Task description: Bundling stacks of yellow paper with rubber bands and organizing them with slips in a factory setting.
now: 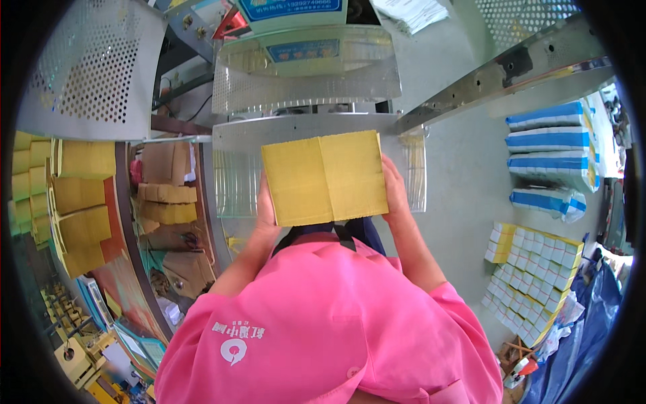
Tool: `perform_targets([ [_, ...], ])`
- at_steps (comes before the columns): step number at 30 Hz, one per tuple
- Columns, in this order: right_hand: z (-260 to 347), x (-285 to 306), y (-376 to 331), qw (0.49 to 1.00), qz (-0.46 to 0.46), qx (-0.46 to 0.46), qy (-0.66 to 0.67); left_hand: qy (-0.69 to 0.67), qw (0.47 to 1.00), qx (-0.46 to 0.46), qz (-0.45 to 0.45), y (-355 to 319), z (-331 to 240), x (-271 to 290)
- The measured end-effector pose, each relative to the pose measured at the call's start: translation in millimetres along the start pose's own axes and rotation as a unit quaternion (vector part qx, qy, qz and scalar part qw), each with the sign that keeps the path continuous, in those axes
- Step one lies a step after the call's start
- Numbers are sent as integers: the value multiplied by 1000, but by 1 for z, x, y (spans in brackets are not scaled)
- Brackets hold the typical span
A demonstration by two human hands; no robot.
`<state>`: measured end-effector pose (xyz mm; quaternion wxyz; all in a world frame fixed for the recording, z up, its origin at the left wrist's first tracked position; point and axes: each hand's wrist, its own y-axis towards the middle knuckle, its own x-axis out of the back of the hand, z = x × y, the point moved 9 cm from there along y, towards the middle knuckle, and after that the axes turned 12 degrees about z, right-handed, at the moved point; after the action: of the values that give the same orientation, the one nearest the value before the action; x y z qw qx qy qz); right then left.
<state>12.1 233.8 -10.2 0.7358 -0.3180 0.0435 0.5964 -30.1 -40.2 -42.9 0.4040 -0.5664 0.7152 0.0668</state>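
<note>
A block of yellow paper [325,178] with a crease down its middle and rough edges is held in front of my body, its broad face upward. My left hand [266,202] presses against its left side, and my right hand [395,187] grips the right side. Most of the fingers are hidden behind or under the paper. Beneath and beyond it lies the grey metal plate of a machine [235,135], and I cannot tell whether the paper touches that plate.
A clear guard [306,74] stands beyond the plate. A metal beam [498,74] slants across the right. Yellow paper stacks [81,195] lie on the left table. On the right floor are blue-striped wrapped packs [548,141] and rows of white-and-yellow bundles [535,273].
</note>
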Motion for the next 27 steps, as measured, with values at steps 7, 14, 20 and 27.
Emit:
perform_targets([
  [7,43,4,49,996,16,84,-15,38,998,-32,49,63,-46,-64],
  [14,52,18,114,998,-1,48,36,49,996,-1,71,147,-52,-65],
  [20,59,9,104,996,-36,54,61,54,988,-44,138,148,-70,-66],
  [27,62,1,103,997,-34,65,33,109,971,-106,187,125,-83,-84],
])
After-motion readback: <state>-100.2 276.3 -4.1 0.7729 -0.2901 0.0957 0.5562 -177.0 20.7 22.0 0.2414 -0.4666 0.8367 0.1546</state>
